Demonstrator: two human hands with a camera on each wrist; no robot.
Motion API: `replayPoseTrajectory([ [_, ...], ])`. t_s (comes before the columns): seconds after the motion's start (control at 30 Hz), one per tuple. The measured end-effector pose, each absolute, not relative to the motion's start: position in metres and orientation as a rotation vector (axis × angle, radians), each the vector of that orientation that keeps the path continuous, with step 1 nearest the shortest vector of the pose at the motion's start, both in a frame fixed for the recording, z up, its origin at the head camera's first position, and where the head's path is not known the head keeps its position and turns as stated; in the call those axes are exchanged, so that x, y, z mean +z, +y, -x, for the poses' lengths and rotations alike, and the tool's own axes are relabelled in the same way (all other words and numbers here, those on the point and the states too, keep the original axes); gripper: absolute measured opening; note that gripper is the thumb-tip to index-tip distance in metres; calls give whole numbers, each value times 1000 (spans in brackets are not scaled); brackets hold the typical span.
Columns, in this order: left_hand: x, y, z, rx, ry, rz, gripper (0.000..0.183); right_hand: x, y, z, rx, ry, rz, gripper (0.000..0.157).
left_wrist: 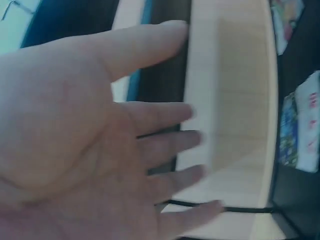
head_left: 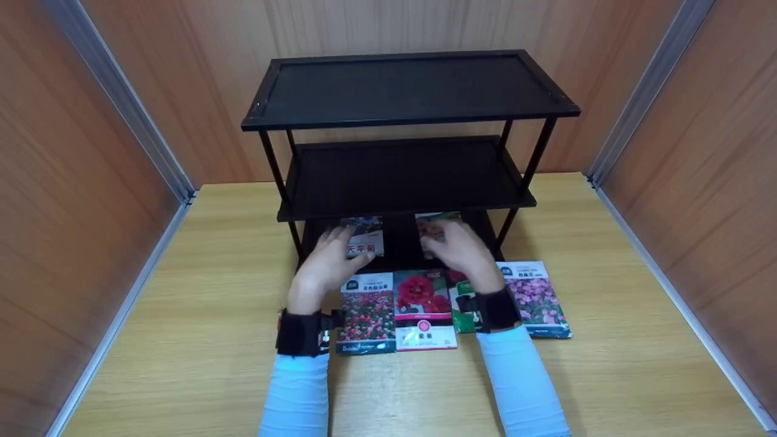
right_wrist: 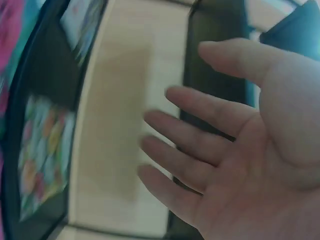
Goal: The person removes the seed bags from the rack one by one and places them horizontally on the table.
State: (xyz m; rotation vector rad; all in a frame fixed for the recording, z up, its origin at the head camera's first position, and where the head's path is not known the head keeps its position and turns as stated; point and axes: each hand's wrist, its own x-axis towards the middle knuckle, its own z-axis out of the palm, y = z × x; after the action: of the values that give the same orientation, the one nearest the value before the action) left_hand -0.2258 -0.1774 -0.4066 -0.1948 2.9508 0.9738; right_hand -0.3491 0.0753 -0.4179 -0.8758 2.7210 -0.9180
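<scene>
On the bottom shelf lie two seed packets. My left hand [head_left: 328,265] hovers over the left packet [head_left: 366,247], which has blue flowers and red lettering, and my right hand [head_left: 459,247] over the right packet [head_left: 438,216], printed with colourful flowers. Both wrist views show empty palms, with fingers extended and apart on the left hand [left_wrist: 100,130] and slightly bent on the right hand [right_wrist: 240,135]. In front of the shelf rest a packet of small red and pink flowers [head_left: 367,312], a red-flower packet [head_left: 423,309], a green packet [head_left: 464,321] partly hidden by my right wrist, and a purple-flower packet [head_left: 535,297].
The black three-tier rack has a top shelf [head_left: 400,88] and a middle shelf [head_left: 400,176] overhanging the bottom one, joined by thin posts [head_left: 538,152]. It stands on a pale wooden table [head_left: 212,340]. Wood-grain panels [head_left: 85,152] enclose the left, right and back.
</scene>
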Motion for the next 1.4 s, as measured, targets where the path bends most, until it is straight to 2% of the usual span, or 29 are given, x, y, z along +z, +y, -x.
replayPoseTrajectory([
  [0.33,-457,-129,272,687,3185,-27,79,-454,107,395,-968,2741,715,59],
  [0.47,-466,-113,286,668,3149,-60,78,-466,107,403,-967,2715,689,67],
  [0.67,-484,-101,310,654,3012,-59,86,-478,108,406,-901,2683,559,82],
  [0.77,-490,-95,315,687,2961,-48,85,-484,108,408,-869,2669,535,82],
  [0.8,-481,-89,309,726,2932,-31,81,-485,107,408,-870,2664,527,81],
  [1.13,-531,-84,344,897,2885,-19,89,-491,106,410,-827,2662,550,65],
  [1.4,-520,-81,338,1055,2797,-85,86,-491,106,414,-882,2638,622,63],
])
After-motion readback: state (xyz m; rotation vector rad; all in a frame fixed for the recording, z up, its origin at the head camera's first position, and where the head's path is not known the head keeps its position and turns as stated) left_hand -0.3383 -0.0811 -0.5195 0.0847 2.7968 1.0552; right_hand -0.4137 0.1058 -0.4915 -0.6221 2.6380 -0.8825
